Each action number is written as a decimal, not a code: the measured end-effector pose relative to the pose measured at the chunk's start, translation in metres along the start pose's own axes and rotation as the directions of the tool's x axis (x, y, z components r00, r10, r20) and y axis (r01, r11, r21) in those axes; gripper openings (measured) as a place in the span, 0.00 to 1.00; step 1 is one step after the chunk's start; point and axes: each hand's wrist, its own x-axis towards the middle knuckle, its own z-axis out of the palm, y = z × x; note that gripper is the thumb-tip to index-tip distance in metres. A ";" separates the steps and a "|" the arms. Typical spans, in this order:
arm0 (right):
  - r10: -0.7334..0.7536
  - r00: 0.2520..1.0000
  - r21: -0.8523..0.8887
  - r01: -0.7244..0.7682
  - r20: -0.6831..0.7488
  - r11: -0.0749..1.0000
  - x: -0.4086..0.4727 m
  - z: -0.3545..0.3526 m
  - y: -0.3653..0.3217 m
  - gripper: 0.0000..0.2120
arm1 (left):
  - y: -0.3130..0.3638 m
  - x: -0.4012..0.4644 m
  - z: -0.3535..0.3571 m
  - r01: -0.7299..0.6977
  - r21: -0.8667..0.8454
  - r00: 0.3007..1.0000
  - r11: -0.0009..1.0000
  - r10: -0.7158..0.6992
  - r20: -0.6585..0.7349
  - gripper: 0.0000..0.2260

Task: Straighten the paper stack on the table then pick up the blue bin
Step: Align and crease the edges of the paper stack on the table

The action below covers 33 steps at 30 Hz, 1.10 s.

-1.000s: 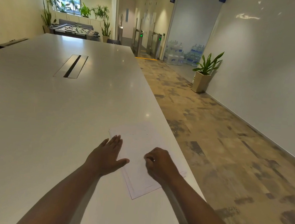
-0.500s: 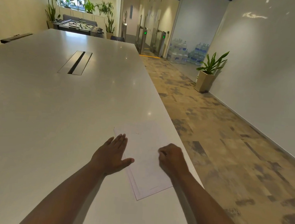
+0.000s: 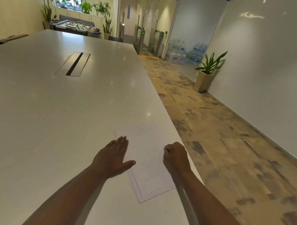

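While both forearms reach out over the near right corner of the white bench (image 3: 53,122), the paper stack (image 3: 149,159) lies between the hands, close to the bench's right edge and turned a little askew to it. Its sheets are not squared: lower sheets show as thin offset lines along the left and near edges. The left hand (image 3: 113,157) lies flat and spread, palm down, fingers together and pointing away, thumb stretched to the right; it rests along the left edge of the stack, the thumb over the paper and the outer fingers on the bare bench. It grips nothing. The right hand (image 3: 175,157) is curled with the fingers bent under, knuckles up, set at the right edge of the stack beside the bench's rim; whether the fingers pinch the sheets or merely press against them cannot be told. Farther up the bench a long cable slot (image 3: 73,63) is set into the top. On the patterned carpet to the right, a potted plant (image 3: 207,72) stands against the wall, with water bottles (image 3: 183,52) piled beyond it.
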 end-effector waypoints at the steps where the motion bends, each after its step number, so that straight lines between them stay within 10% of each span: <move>1: -0.053 0.998 0.008 0.053 0.024 0.999 -0.005 0.004 -0.009 0.15 | 0.000 0.000 0.000 0.001 -0.001 1.000 1.000 -0.001 0.001 0.50; 4: -0.202 0.971 0.076 0.193 0.128 0.978 -0.017 0.014 -0.017 0.10 | 0.000 0.000 -0.002 0.003 -0.003 1.000 1.000 -0.003 0.000 0.50; 10: 0.016 1.000 -0.035 -0.015 0.026 0.999 0.010 0.003 0.011 0.16 | 0.000 0.000 -0.003 -0.005 -0.009 1.000 1.000 0.005 0.013 0.50; 15: -0.212 0.965 0.026 0.210 0.153 0.977 -0.005 0.017 -0.015 0.08 | 0.001 0.001 -0.002 -0.004 -0.016 1.000 1.000 0.004 0.000 0.50; 20: 0.053 0.998 -0.006 -0.053 0.015 0.999 0.014 0.008 0.014 0.18 | 0.000 0.001 -0.002 -0.005 -0.030 1.000 1.000 0.005 0.008 0.50; 26: -0.174 0.973 0.014 0.174 0.152 0.985 0.005 0.018 -0.014 0.08 | 0.000 0.001 -0.001 -0.004 -0.025 1.000 1.000 0.004 -0.003 0.46; 33: 0.034 0.999 -0.041 -0.034 -0.005 0.999 0.020 0.002 0.013 0.20 | -0.001 0.000 -0.001 -0.005 -0.007 1.000 1.000 0.004 -0.008 0.46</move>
